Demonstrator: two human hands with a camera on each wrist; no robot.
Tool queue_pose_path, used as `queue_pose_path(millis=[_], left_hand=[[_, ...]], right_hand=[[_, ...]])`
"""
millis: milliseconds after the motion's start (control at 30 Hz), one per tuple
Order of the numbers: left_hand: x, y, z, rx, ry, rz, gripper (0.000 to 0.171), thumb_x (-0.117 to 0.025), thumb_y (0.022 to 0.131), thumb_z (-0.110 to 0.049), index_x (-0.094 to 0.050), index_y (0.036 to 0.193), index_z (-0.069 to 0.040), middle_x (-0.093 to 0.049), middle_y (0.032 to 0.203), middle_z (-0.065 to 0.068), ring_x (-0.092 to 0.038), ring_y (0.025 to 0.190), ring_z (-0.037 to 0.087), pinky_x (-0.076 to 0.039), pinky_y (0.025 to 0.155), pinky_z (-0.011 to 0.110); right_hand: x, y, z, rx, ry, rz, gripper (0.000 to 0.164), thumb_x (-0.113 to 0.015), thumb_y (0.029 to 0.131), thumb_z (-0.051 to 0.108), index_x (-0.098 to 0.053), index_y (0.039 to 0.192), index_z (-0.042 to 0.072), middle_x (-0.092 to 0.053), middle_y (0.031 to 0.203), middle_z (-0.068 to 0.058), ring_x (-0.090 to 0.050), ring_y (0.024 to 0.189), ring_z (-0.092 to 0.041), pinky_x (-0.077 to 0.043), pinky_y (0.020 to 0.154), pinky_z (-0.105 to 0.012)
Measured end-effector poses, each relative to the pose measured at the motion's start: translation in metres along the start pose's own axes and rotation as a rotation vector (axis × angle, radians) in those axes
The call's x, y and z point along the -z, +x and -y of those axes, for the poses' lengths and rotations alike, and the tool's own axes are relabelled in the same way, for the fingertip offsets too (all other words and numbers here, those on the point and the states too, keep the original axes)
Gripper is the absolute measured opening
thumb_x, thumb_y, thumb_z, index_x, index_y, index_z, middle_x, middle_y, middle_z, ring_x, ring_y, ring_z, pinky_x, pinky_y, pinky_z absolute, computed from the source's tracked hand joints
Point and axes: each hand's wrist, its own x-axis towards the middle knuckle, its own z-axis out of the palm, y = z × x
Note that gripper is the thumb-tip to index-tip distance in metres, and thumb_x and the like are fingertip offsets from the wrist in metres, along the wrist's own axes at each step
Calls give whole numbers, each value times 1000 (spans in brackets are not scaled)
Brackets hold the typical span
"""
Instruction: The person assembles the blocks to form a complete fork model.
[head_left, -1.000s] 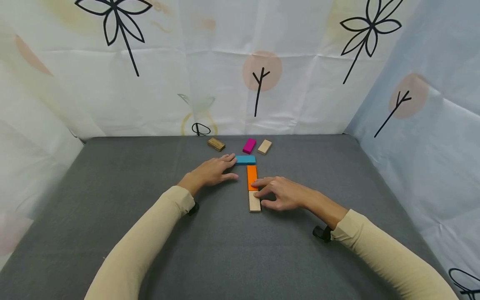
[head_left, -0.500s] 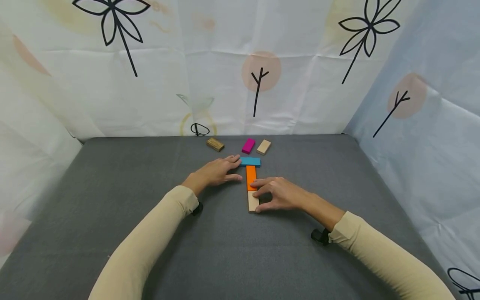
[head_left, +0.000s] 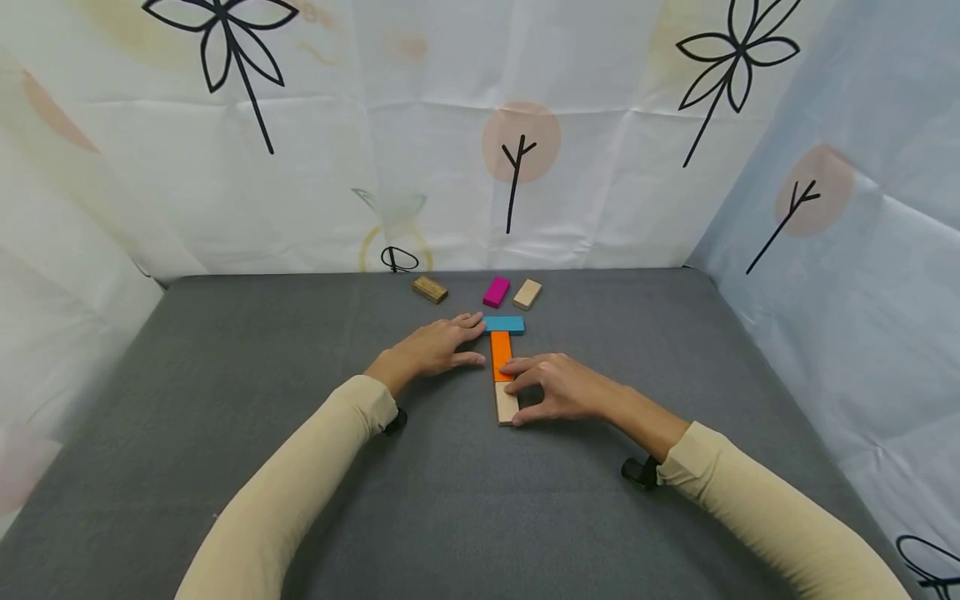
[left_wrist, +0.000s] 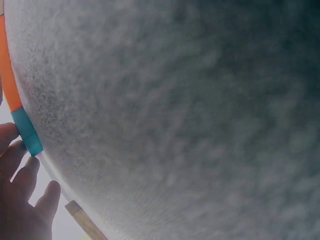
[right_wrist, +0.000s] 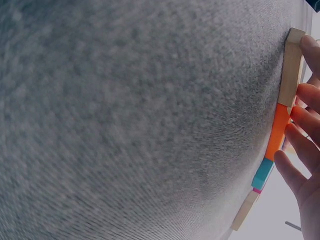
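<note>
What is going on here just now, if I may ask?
A person is working at a gray tabletop. The left hand touches the left end of the blue block, which lies crosswise at the far end of the orange block. The right hand rests on the orange block and the near pale block, laid end to end. Farther back lie a brown block, a magenta block and another pale block.

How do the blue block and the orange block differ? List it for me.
Colour: the blue block is blue, the orange block orange.
Pose: the blue block lies crosswise, while the orange block points away from the person.
Contact: the left hand touches the blue block; the right hand has a fingertip at the orange block.
Both lie flat on the grey table.
</note>
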Motion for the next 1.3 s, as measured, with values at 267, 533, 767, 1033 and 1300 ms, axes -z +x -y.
queue_pose_path(millis=[267,533,767,1033,1300], left_hand=[[1,-2,-1,-1,7,-1,73,-54,100,-49,-30,156,-9,-21,164,8,-20,151,26,-20,120,50],[1,-2,0,-13,3,-10,73,-54,100,-48,-29,156,-9,-22,164,9,-21,150,27,-19,120,49],[3,0,-1,-7,-7,5,73,-54,100,-48,-30,156,-7,-21,164,10,-20,151,27,-18,120,49],[5,0,0,13,-81,-9,70,-53,101,-48,-32,156,-10,-20,165,7,-25,149,29,-24,118,50],[9,-7,3,14,-21,-62,67,-52,102,-45,-33,156,-10,-21,164,8,-28,148,30,-25,117,52]], right_hand=[[1,0,0,-3,5,8,47,-79,85,41,-74,119,8,-58,140,-12,-53,132,-27,-46,104,-47],[1,1,0,0,6,3,48,-79,85,40,-75,118,7,-59,140,-12,-53,132,-27,-46,104,-47],[2,1,-1,-7,5,12,49,-79,85,41,-74,120,7,-58,140,-12,-53,132,-26,-45,105,-47],[2,0,-1,-20,6,15,48,-79,85,41,-75,118,7,-59,139,-12,-53,131,-27,-46,104,-47],[1,0,1,-27,15,19,49,-79,85,41,-74,120,7,-58,140,-12,-53,132,-27,-45,104,-49]])
